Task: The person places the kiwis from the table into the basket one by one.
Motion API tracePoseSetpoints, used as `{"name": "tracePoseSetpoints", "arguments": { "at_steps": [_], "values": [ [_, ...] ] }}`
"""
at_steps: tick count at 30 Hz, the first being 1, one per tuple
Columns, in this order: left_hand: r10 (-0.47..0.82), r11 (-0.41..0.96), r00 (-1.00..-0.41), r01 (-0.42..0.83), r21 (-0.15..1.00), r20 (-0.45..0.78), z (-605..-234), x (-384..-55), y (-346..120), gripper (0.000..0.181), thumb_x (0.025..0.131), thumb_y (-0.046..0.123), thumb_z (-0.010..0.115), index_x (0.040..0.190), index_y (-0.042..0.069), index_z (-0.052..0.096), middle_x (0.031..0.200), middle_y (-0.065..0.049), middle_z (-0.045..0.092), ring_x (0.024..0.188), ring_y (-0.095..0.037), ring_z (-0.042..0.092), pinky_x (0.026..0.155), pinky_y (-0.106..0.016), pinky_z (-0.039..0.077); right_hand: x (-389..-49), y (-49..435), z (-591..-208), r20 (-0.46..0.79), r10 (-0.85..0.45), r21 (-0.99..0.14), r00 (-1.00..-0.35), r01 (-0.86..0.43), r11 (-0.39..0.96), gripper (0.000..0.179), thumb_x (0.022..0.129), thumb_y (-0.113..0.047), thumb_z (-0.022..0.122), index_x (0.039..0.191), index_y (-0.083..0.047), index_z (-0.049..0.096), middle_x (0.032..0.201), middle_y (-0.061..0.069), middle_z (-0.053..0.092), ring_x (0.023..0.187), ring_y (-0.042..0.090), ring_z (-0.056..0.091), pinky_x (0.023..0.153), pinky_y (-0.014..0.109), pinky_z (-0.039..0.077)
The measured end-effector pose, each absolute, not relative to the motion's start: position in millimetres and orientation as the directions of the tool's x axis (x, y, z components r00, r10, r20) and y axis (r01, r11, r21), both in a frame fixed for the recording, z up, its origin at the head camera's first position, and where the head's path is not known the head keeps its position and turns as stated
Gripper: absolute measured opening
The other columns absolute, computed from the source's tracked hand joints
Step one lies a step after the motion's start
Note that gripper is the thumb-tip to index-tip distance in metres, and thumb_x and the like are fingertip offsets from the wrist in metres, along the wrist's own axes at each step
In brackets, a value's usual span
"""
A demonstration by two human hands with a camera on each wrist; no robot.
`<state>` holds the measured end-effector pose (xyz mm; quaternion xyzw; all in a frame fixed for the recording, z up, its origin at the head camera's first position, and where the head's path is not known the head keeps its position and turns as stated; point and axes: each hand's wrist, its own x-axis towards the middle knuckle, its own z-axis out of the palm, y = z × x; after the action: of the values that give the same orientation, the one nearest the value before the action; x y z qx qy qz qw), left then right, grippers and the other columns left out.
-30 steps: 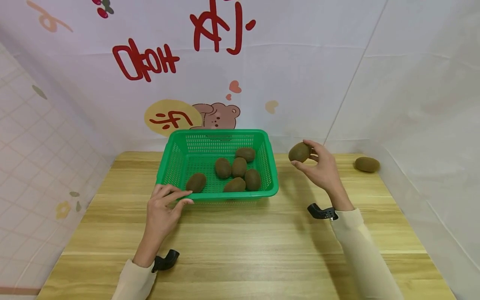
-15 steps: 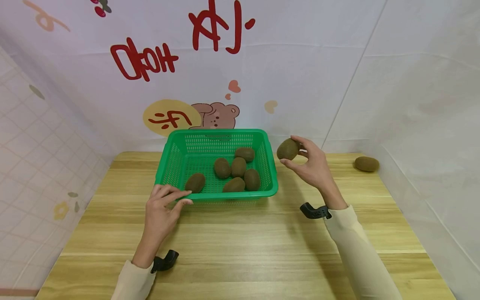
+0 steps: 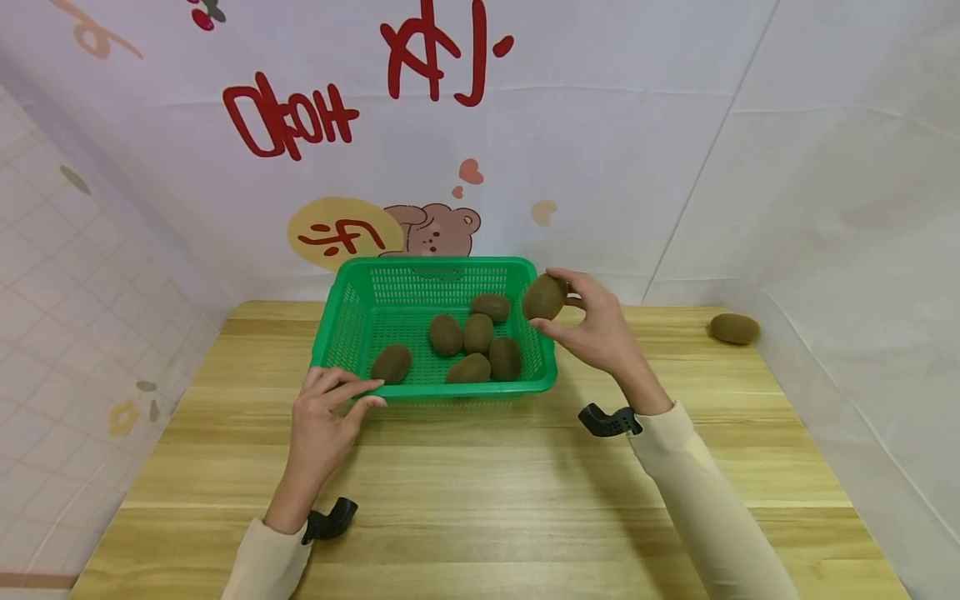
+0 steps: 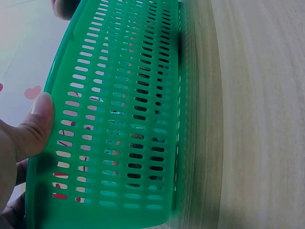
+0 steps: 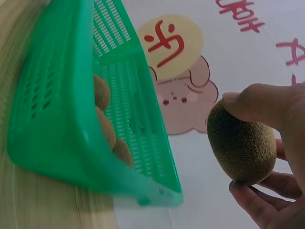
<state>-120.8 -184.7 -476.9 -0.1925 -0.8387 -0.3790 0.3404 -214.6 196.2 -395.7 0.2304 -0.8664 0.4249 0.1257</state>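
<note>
A green plastic basket (image 3: pixel 442 389) with slotted walls stands toward the back of the wooden table, several brown kiwis (image 3: pixel 477 333) lying in it. My left hand (image 3: pixel 327 425) pinches the basket's front rim near its left corner; in the left wrist view the thumb (image 4: pixel 38 121) lies against the outer wall. Between thumb and fingers, my right hand (image 3: pixel 592 325) holds a kiwi (image 3: pixel 544 297), which overlaps the basket's right rim in the head view. From the right wrist, that same kiwi (image 5: pixel 242 143) shows beside the basket, raised to about rim height.
One more kiwi (image 3: pixel 734 328) lies at the table's back right, close to the white side curtain (image 3: pixel 840 275). Behind the basket hangs a white printed cloth (image 3: pixel 600 150). Each wrist wears a black camera mount (image 3: pixel 609 421).
My right hand has carried its kiwi leftward, from over the table right of the basket to the basket's right rim. The left hand and the basket have stayed in place.
</note>
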Motion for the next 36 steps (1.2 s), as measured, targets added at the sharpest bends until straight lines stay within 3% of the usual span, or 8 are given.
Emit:
{"name": "tracePoseSetpoints", "arguments": {
  "at_steps": [14,21,29,36],
  "values": [
    [0.065,0.639,-0.706,0.572,0.513,0.706,-477.3,-121.7,-185.0,0.030,0.064,0.003,0.093,0.093,0.007,0.085,0.083,-0.007,0.070,0.081,-0.022,0.049,0.076,-0.024,0.038,-213.3,156.3,-388.7,0.353,-0.397,-0.678,-0.847,-0.524,0.515,0.072,0.087,-0.025,0.085,0.149,-0.012,0.051,0.137,0.006,0.060,0.123,0.021,0.060,0.104,0.037,0.054],
    [0.070,0.645,-0.730,0.553,0.527,0.680,-479.9,-121.4,-186.8,0.027,0.067,0.006,0.092,0.093,0.007,0.084,0.085,-0.007,0.071,0.083,-0.021,0.049,0.076,-0.026,0.039,-211.3,137.0,-390.3,0.346,-0.440,-0.664,-0.829,-0.548,0.510,0.072,0.086,-0.026,0.085,0.149,-0.012,0.052,0.144,0.006,0.058,0.125,0.021,0.059,0.102,0.035,0.055],
    [0.075,0.645,-0.718,0.564,0.516,0.692,-480.9,-121.1,-185.8,0.028,0.067,0.007,0.092,0.094,0.008,0.085,0.084,-0.006,0.070,0.082,-0.021,0.049,0.076,-0.024,0.038,-209.3,120.3,-391.8,0.330,-0.481,-0.656,-0.812,-0.564,0.502,0.072,0.086,-0.028,0.085,0.148,-0.011,0.053,0.141,0.009,0.059,0.114,0.023,0.067,0.095,0.035,0.058],
    [0.067,0.646,-0.700,0.574,0.504,0.711,-479.9,-120.5,-185.3,0.030,0.064,0.004,0.092,0.093,0.008,0.085,0.083,-0.007,0.070,0.081,-0.022,0.049,0.075,-0.026,0.039,-206.7,105.5,-391.7,0.305,-0.507,-0.658,-0.806,-0.563,0.500,0.071,0.087,-0.031,0.084,0.149,-0.014,0.052,0.143,0.005,0.058,0.121,0.020,0.062,0.100,0.034,0.055]
  ]
}}
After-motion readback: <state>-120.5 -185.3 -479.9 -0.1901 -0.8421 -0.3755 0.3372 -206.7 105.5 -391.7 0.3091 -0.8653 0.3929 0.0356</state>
